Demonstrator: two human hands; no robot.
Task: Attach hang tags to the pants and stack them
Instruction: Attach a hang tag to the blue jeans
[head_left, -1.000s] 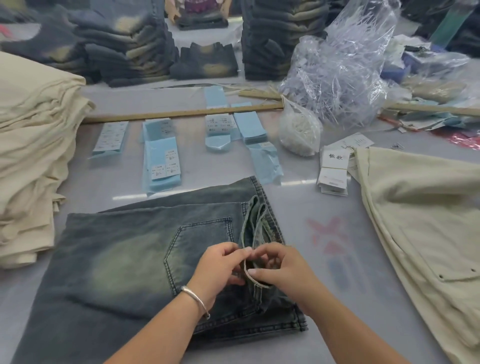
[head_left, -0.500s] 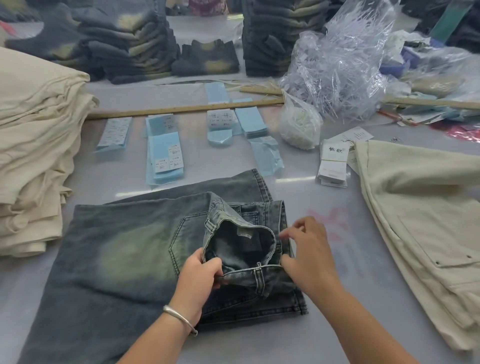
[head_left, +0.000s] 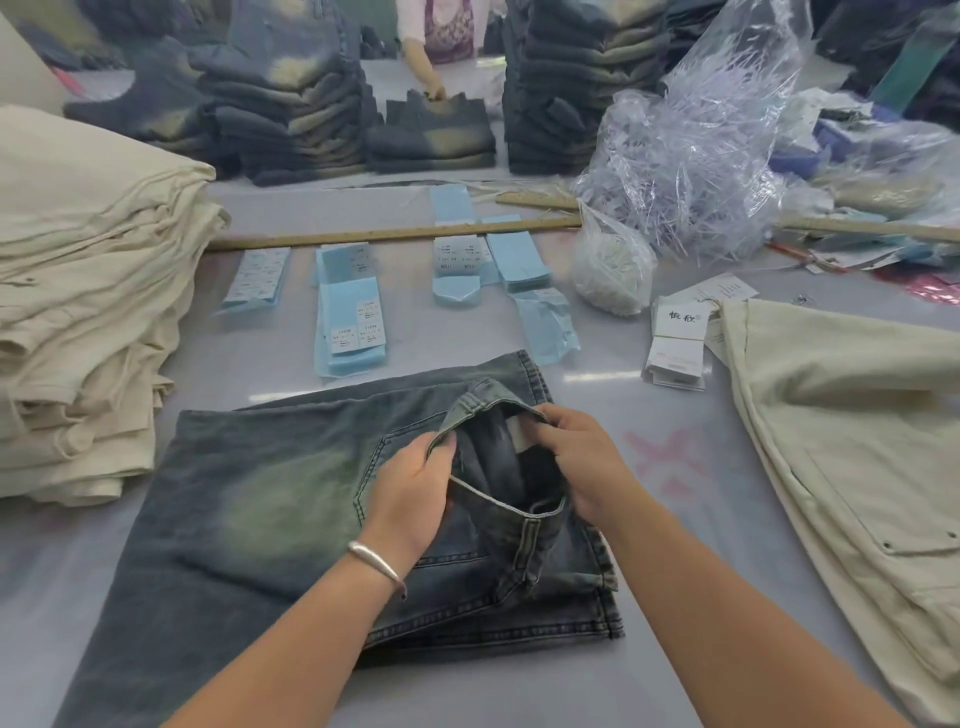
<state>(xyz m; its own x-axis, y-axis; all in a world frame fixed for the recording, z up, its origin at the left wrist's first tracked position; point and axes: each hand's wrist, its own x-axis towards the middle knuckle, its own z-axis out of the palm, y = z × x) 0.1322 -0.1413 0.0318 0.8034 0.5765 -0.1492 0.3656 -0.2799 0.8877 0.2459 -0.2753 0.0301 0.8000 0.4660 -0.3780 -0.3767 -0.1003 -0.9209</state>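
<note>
Centrally, folded jeans (head_left: 249, 514) lie on the grey table (head_left: 727, 519), their left end cut off by the frame. The left hand (head_left: 415, 488), bracelet on its wrist, pinches the waistband's near-left edge; the right hand (head_left: 582, 457) grips the far-right edge, fingertips hidden inside the opening. A pale label (head_left: 519, 436) shows there, its print unreadable. Hang tags (head_left: 675, 345) sit farther right, touching cream pants (head_left: 857, 441) that run off frame.

Setting: we see a garment finishing workshop.
Evidence: we note folded jeans stacks (head_left: 291, 104), hang tags (head_left: 675, 343), sticker sheets (head_left: 353, 332), bagged fasteners (head_left: 696, 171).
</note>
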